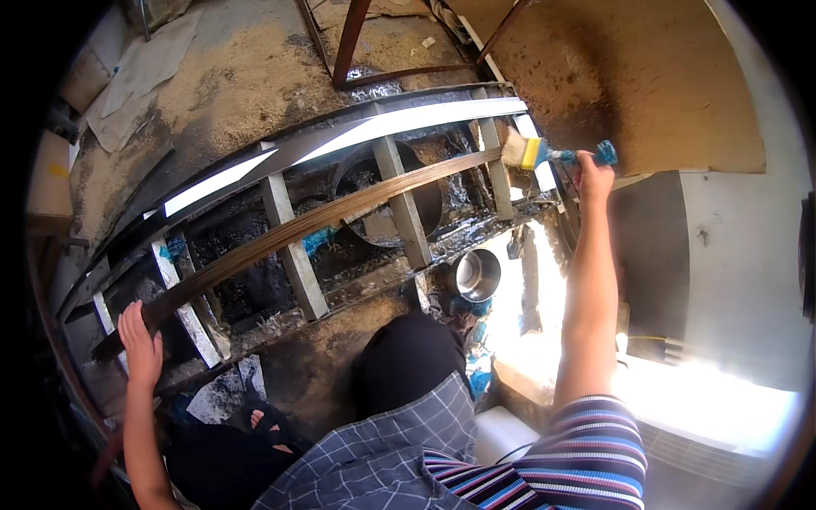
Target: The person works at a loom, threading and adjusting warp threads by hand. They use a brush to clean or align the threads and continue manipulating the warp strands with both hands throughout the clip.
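My right hand is closed round the handle of a wide paintbrush. Its pale bristles meet the right end of a long brown grooved strip, and blue wrapping covers parts of the handle. At the strip's dark left end my left hand grips it, fingers over the far edge and thumb on the near side. The strip lies slantwise across several grey crossbars of a low frame. Beyond it, a second long strip runs along the frame, bright with glare in places.
Under the crossbars sits a dark round basin. A shiny metal pot stands near my knee. Brown board leans at the far right. A rusty metal frame stands beyond, on a floor strewn with sawdust-like material.
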A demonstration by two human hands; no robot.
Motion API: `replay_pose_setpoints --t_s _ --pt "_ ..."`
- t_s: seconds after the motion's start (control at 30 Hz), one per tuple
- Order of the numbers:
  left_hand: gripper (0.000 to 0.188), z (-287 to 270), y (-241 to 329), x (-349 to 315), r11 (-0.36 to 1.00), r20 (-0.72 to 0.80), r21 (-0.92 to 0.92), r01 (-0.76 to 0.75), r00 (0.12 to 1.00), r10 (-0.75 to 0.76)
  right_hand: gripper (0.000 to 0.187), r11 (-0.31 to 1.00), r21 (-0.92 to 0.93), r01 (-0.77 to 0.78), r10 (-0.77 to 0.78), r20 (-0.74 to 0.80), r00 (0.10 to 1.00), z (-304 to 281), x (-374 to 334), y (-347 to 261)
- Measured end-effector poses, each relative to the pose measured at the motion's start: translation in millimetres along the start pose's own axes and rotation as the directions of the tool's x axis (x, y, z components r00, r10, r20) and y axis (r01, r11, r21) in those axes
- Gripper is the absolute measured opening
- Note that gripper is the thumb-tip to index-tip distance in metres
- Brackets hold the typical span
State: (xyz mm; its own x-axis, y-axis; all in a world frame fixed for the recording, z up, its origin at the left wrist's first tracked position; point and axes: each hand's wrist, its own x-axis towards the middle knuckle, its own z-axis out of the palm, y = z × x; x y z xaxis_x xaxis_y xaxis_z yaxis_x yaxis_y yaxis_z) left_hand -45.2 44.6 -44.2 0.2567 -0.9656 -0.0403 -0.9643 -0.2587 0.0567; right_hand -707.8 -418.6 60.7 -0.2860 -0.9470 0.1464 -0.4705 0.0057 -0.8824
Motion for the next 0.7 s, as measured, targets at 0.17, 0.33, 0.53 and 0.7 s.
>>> replay_pose_setpoints --t_s 0.17,0.33,0.53,0.7 --pt "0.069 0.5 -2.4 5.4 1.0 0.028 -0.024 -0.016 0.999 0.016 0.023 0.998 0.06 0.002 0.025 -0.453 0.891 -54.3 30.3 34.4" --pt "0.071 -17.8 -16.3 9.6 0.993 0.087 -0.119 -0.008 0.996 0.018 0.026 0.969 0.237 -0.063 0.198 -0.602 0.773 -107.0 -100.8 61.5" --pt "0.042 -41.0 -10.8 44.3 0.951 0.3 -0.265 0.158 0.951 -0.075 0.028 0.881 -0.147 -0.45 0.358 -0.413 0.837 -43.6 -255.8 134.7" --pt "0.015 -17.1 -6.9 73.5 0.972 0.417 -0.229 0.045 0.907 0.057 0.075 0.547 -0.348 -0.762 0.771 -0.146 0.62 -52.2 -277.4 228.2"
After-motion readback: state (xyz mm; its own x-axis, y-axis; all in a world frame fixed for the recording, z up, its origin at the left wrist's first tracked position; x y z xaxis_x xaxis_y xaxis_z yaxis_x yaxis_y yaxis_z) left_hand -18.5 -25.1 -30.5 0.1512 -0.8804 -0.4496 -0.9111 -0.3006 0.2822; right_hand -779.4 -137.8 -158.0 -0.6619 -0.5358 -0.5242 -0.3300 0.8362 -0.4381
